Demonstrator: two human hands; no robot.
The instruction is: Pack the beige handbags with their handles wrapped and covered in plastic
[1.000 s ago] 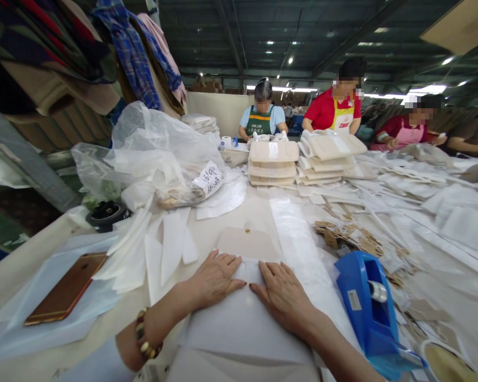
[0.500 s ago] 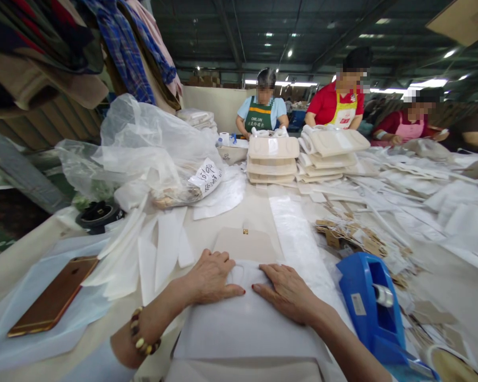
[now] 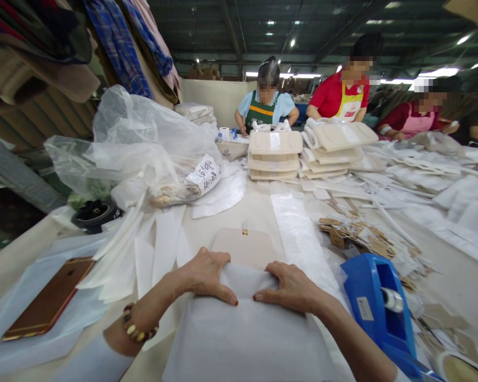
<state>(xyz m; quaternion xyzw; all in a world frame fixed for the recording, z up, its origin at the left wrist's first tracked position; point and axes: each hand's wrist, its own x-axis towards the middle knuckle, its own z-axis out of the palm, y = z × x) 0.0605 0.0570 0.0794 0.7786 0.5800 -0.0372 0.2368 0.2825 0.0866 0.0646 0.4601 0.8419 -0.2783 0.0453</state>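
Left hand (image 3: 207,273) and right hand (image 3: 293,286) newly curled, gripping far edge of white sheet (image 3: 245,337)

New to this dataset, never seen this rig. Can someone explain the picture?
There is no machine: these are a person's bare left hand and right hand. The one view comes from a camera worn on that person's head, looking forward and down. Both hold the far end of a thin white sheet; a beige piece with a gold-coloured clasp shows just beyond. On the table, a phone lies to the left and a blue tape dispenser stands to the right. Farther back are a clear plastic bag and stacked beige pieces, with co-workers behind.
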